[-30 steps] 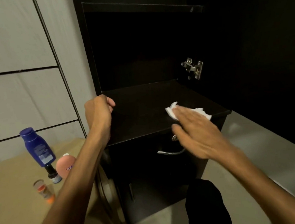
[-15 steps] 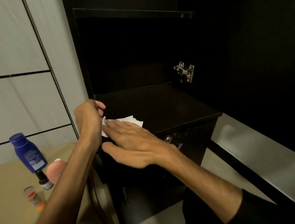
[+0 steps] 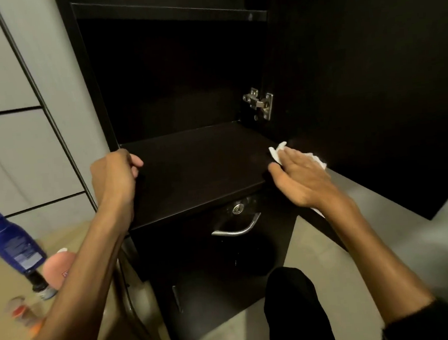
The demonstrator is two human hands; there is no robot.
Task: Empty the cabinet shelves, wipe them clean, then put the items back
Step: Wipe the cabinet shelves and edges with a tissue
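- Dark cabinet shelf [image 3: 198,169]: matte black-brown board, bare, open door at right.
- White crumpled tissue [image 3: 278,153] at shelf's right front corner, pressed under right hand [image 3: 299,179], fingers flat.
- Left hand [image 3: 113,176] curled, gripping shelf's left edge.

left hand [image 3: 113,176] curled, knuckles up; right hand [image 3: 301,180] flat, fingers straight, both forearms extended

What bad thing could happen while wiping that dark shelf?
The right hand presses the white tissue at the shelf corner beside the metal hinge; a far swipe might snag or tear it. The blue bottle stands tilted among the small bottles, so the left arm could knock it.
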